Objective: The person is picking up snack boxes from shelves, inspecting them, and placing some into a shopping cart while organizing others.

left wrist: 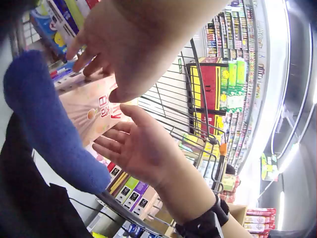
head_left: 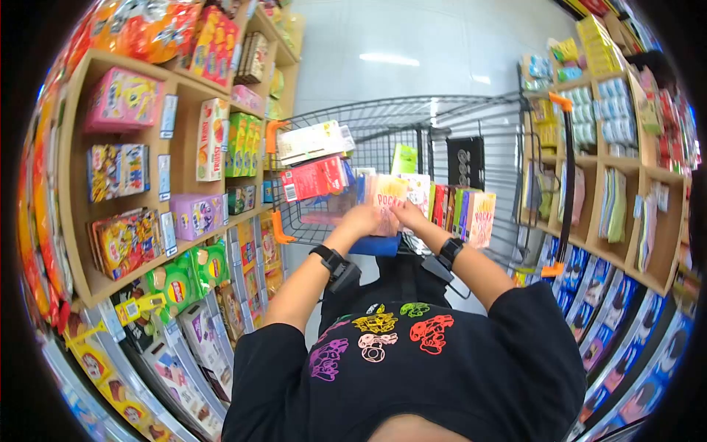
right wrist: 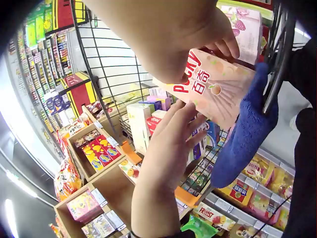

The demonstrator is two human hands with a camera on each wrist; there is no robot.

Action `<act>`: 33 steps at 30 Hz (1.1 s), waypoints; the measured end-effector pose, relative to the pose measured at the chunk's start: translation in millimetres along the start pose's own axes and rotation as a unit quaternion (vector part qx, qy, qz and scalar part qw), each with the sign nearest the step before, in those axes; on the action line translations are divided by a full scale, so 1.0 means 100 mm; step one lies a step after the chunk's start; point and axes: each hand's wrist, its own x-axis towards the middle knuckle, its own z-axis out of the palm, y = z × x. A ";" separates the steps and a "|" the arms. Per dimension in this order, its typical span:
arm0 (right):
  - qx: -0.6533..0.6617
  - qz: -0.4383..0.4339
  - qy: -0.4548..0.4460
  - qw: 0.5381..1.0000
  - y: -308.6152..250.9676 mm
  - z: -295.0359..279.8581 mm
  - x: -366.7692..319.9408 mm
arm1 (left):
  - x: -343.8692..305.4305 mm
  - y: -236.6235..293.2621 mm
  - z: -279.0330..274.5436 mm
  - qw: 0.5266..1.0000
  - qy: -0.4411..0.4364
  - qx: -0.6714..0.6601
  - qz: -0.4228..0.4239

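Note:
Between both hands, over the near end of a shopping cart [head_left: 471, 114], is a peach-coloured Pocky box [head_left: 388, 193]. My left hand [head_left: 361, 219] holds its left side, thumb at the front and fingers partly hidden behind. The right hand [head_left: 409, 216] grips the opposite side; in the right wrist view its thumb lies by the red lettering. Just below the Pocky box is the blue cloth sleeve [right wrist: 242, 134] around the cart's handle. To the right in the cart, a row of upright boxes [head_left: 451, 206] ends in another peach Pocky box [head_left: 482, 217].
A red box [head_left: 314, 179] and a white box [head_left: 309, 141] lie in the cart's left part. A dark panel [head_left: 465, 162] hangs on the wire at right. Wooden snack shelves [head_left: 184, 85] line the left, and more shelving [head_left: 604, 254] stands close on the right.

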 end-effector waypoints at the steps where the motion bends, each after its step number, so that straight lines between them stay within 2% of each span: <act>1: 0.053 0.014 -0.011 0.998 -0.11 -0.03 -0.10 | -0.05 0.14 -0.01 0.999 0.009 0.017 -0.048; 2: -0.003 0.009 -0.003 1.000 -0.11 -0.03 -0.13 | -0.08 0.14 0.00 1.000 -0.002 0.024 -0.009; 3: 0.009 0.025 -0.014 1.000 -0.28 -0.06 -0.25 | -0.15 0.25 -0.02 0.999 0.028 0.008 -0.019; 4: 0.089 -0.047 -0.011 0.995 -0.11 0.00 -0.19 | -0.24 0.33 -0.05 0.997 0.070 -0.030 -0.001; 5: 0.169 -0.118 -0.019 0.978 0.10 0.05 -0.12 | -0.47 0.56 -0.34 0.991 0.023 -0.099 0.090; 6: 0.195 -0.132 -0.024 0.972 0.02 0.06 -0.22 | -0.38 0.41 -0.09 0.974 0.136 -0.134 0.119; 9: 0.214 -0.166 0.015 0.963 -0.36 0.07 -0.55 | -0.75 0.52 -0.27 0.947 0.216 -0.174 0.159; 10: 0.210 -0.185 0.027 0.960 -0.47 0.10 -0.62 | -0.76 0.48 -0.17 0.925 0.306 -0.163 0.158; 11: 0.200 -0.213 0.037 0.956 -0.57 0.12 -0.68 | -0.94 0.54 -0.23 0.906 0.393 -0.049 0.153; 12: 0.150 -0.253 0.048 0.955 -0.67 0.12 -0.76 | -0.98 0.52 -0.23 0.925 0.361 -0.032 0.117; 13: 0.122 -0.283 0.048 0.950 -0.75 0.16 -0.80 | -1.28 0.59 -0.33 0.911 0.387 -0.051 0.128; 15: 0.087 -0.369 0.026 0.925 -0.97 0.29 -1.09 | -1.69 0.63 -0.29 0.862 0.489 -0.001 0.132; 18: 0.092 -0.469 -0.060 0.876 -1.25 0.68 -1.62 | -2.64 0.71 -0.22 0.870 0.463 -0.137 0.094; 21: 0.004 -0.533 -0.130 0.836 -1.32 1.16 -2.16 | -3.30 0.57 0.26 0.819 0.549 -0.154 0.064; 23: 0.022 -0.499 -0.194 0.844 -1.20 1.54 -2.59 | -3.79 0.57 0.57 0.766 0.619 -0.163 0.059; 25: -0.010 -0.523 -0.260 0.811 -1.00 1.91 -2.87 | -4.18 0.54 0.94 0.733 0.644 -0.217 -0.003; 27: -0.054 -0.566 -0.270 0.777 -0.77 2.22 -3.12 | -4.57 0.55 1.27 0.691 0.675 -0.254 -0.050; 29: 0.012 -0.543 -0.346 0.765 -0.66 2.49 -3.61 | -4.96 0.60 1.49 0.639 0.717 -0.272 -0.068; 31: 0.056 -0.508 -0.424 0.747 -0.58 2.69 -3.96 | -5.27 0.65 1.65 0.591 0.749 -0.292 -0.066; 33: 0.025 -0.520 -0.475 0.709 -0.62 2.77 -4.28 | -5.53 0.67 1.76 0.551 0.772 -0.314 -0.046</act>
